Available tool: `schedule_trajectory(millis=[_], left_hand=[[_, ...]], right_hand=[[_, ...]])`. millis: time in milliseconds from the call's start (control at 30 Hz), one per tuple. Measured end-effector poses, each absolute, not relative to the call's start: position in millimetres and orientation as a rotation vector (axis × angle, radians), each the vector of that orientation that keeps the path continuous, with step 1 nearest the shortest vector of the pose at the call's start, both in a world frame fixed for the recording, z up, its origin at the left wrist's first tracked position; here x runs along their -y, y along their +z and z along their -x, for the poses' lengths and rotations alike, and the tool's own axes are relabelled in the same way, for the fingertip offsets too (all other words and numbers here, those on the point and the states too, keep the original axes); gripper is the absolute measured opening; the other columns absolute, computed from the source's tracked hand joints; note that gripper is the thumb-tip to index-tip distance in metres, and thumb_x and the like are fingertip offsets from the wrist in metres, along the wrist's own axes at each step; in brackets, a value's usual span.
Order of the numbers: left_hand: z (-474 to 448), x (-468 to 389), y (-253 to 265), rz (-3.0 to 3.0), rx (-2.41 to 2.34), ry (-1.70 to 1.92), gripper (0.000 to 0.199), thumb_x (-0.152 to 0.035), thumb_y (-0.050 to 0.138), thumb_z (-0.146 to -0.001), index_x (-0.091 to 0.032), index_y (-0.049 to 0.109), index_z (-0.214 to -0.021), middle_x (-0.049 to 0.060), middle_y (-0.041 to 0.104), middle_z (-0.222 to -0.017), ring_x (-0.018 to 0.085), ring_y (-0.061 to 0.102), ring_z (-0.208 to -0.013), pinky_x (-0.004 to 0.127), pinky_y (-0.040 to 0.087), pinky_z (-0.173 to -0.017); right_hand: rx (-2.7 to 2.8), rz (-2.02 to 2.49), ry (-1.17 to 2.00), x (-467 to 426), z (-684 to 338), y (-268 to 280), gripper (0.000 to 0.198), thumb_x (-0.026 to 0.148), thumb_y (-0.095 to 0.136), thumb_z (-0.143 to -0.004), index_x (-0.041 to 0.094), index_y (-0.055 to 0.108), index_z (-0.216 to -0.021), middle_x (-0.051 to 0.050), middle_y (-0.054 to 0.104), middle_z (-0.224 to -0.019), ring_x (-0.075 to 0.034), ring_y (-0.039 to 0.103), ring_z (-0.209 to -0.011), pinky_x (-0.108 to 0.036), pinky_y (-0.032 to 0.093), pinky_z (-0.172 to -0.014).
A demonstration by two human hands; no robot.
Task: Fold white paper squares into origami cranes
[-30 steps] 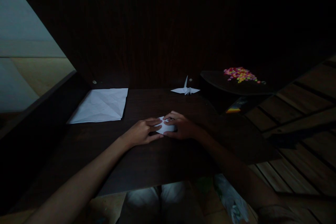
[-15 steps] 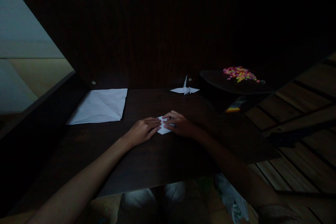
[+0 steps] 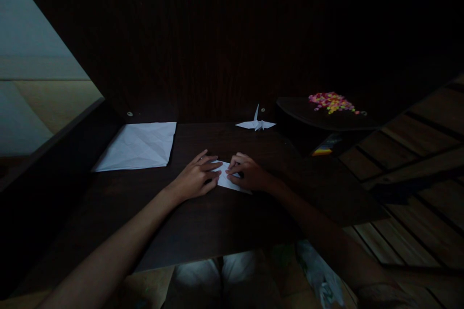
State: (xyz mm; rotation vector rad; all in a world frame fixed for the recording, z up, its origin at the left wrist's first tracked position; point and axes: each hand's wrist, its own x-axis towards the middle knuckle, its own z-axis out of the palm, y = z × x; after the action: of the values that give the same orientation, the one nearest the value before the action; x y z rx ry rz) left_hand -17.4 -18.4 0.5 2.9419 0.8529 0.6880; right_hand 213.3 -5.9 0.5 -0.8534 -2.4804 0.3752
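A small folded piece of white paper [image 3: 225, 182] lies on the dark table between my hands, one of its corners pointing toward the lower right. My left hand [image 3: 197, 177] rests on the paper's left part with its fingers spread. On the other side, my right hand [image 3: 246, 172] has its fingers curled and pinched at the paper, hiding part of it. Behind them, near the back panel, stands a white origami crane [image 3: 256, 124] with its wings spread.
Creased white sheets [image 3: 139, 146] lie at the table's left. To the right, a low rounded shelf [image 3: 295, 108] bears a heap of small colourful pieces [image 3: 333, 101]. The table's front edge [image 3: 174, 261] is above my legs; a dark side board [image 3: 54, 147] borders the left.
The paper now shows a longer, slanted shape, its corner out to the lower right. My left fingers have spread apart, and my right fingers have curled in more.
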Motion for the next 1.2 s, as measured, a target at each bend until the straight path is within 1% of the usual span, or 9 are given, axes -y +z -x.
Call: schedule_trajectory(millis=[100,200,300,467,667,800,933,1033,1200], left_hand=[[18.2,16.9,1.2,-2.911,-0.914,0.739,0.021,-0.026,0.056,-0.087,-0.024,0.072,-0.101,0.004,0.065,-0.121,0.025,0.05,-0.121,0.054,0.03,-0.109],[18.2,15.6,1.0,-2.828,-1.021,0.76,0.019,-0.029,0.057,-0.087,-0.025,0.073,-0.097,0.005,0.065,-0.121,0.026,0.052,-0.118,0.053,0.035,-0.105],[17.7,14.9,0.4,-2.732,-1.115,0.755,0.021,-0.031,0.058,-0.086,-0.023,0.071,-0.1,0.006,0.064,-0.122,0.027,0.051,-0.118,0.052,0.039,-0.102],[16.6,14.6,-1.9,-2.564,-1.262,0.86,0.029,-0.031,0.064,-0.081,-0.02,0.063,-0.108,0.008,0.064,-0.12,0.028,0.05,-0.116,0.05,0.043,-0.096],[13.5,16.7,-3.1,-2.546,-1.381,0.877,0.013,-0.028,0.06,-0.085,-0.018,0.064,-0.091,0.008,0.064,-0.105,0.026,0.053,-0.101,0.044,0.046,-0.088],[11.3,19.1,-4.2,-2.611,-1.298,0.823,0.016,-0.023,0.051,-0.089,-0.017,0.066,-0.09,0.007,0.065,-0.095,0.023,0.053,-0.094,0.041,0.045,-0.084],[10.7,21.2,-4.6,-2.618,-1.262,0.803,0.021,-0.025,0.051,-0.088,-0.018,0.068,-0.098,0.007,0.064,-0.096,0.023,0.053,-0.093,0.041,0.045,-0.082],[10.8,22.3,-2.5,-2.611,-1.273,0.785,0.021,-0.028,0.055,-0.086,-0.018,0.071,-0.096,0.008,0.064,-0.096,0.024,0.054,-0.091,0.042,0.046,-0.081],[9.9,21.5,-1.5,-2.542,-1.161,0.82,0.022,-0.022,0.051,-0.089,-0.017,0.068,-0.101,0.008,0.066,-0.097,0.021,0.058,-0.092,0.038,0.049,-0.085]], right_hand=[[2.488,0.887,0.407,9.5,-212.0,4.3,0.007,0.018,0.065,-0.078,0.018,0.072,-0.079,-0.005,0.062,-0.087,-0.018,0.054,-0.084,-0.037,0.042,-0.079],[2.463,0.936,0.379,12.7,-210.5,5.1,0.006,0.018,0.066,-0.078,0.02,0.072,-0.078,-0.007,0.062,-0.104,-0.022,0.053,-0.098,-0.041,0.04,-0.084],[2.457,0.929,0.406,14.3,-209.7,4.0,0.008,0.018,0.065,-0.079,0.02,0.072,-0.081,-0.007,0.062,-0.114,-0.023,0.054,-0.105,-0.043,0.038,-0.09],[2.477,0.943,0.434,14.8,-209.0,3.7,0.01,0.019,0.062,-0.082,0.019,0.072,-0.085,-0.007,0.065,-0.11,-0.021,0.057,-0.103,-0.042,0.039,-0.091],[2.508,0.931,0.421,15.2,-208.2,3.6,0.016,0.016,0.062,-0.081,0.02,0.073,-0.092,-0.008,0.064,-0.106,-0.021,0.058,-0.099,-0.039,0.041,-0.087],[2.529,0.903,0.41,13.5,-207.6,1.2,0.017,0.014,0.06,-0.083,0.019,0.072,-0.093,-0.007,0.065,-0.102,-0.02,0.058,-0.096,-0.038,0.041,-0.086],[2.542,0.893,0.371,12.5,-207.4,1.3,0.015,0.017,0.059,-0.086,0.019,0.072,-0.093,-0.007,0.065,-0.101,-0.02,0.057,-0.095,-0.038,0.04,-0.084],[2.538,0.904,0.331,12.9,-207.2,3.0,0.014,0.019,0.06,-0.087,0.019,0.073,-0.091,-0.007,0.065,-0.099,-0.02,0.054,-0.092,-0.038,0.04,-0.081],[2.509,0.894,0.261,12.8,-206.6,1.2,0.012,0.021,0.061,-0.086,0.021,0.072,-0.089,-0.007,0.063,-0.097,-0.021,0.052,-0.094,-0.037,0.04,-0.08]])
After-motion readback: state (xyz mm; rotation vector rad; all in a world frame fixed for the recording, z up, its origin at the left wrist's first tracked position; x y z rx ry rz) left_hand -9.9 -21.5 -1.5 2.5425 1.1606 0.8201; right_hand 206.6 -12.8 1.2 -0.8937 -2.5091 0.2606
